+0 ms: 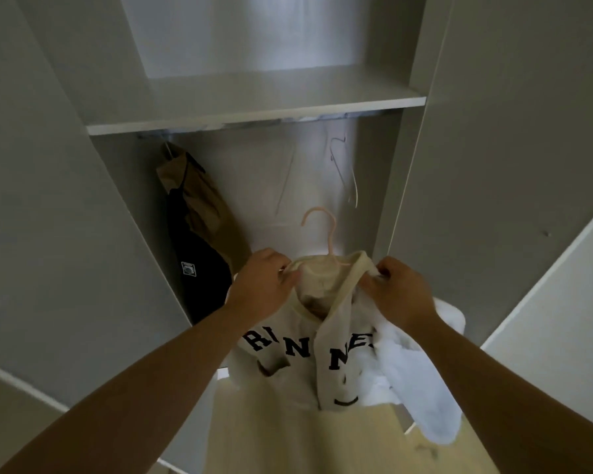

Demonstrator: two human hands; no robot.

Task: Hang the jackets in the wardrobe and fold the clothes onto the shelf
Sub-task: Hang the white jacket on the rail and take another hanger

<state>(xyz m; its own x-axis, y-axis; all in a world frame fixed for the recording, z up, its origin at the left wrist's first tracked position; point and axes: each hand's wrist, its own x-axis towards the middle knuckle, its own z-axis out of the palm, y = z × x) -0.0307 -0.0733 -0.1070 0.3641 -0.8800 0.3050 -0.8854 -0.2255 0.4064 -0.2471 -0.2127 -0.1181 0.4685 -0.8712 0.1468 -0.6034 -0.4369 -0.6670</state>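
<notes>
A cream jacket with dark block lettering across the chest is being held up in front of the open wardrobe, below the level of the hanging rail. A pink hanger is being seated inside the jacket's collar, with its hook standing clear above the neckline and well below the rail. The left shoulder edge of the jacket is being pinched by the left hand — fingers curled around the fabric and the hanger end together. The right side of the collar is being gripped by the right hand, its fingers closed on the cloth. The jacket front is hanging open, and a white fleecy lining is being shown on the side below the right hand. Under the rail, at its left end, a tan garment and a black garment with a small white patch are being carried on one hook, close against the wardrobe's left wall. Toward the right end of the rail, two bare wire hangers are being suspended — their outlines are faint against the back panel. Directly above the rail, a white shelf is being shown. Below the jacket, pale wooden flooring is being seen.
</notes>
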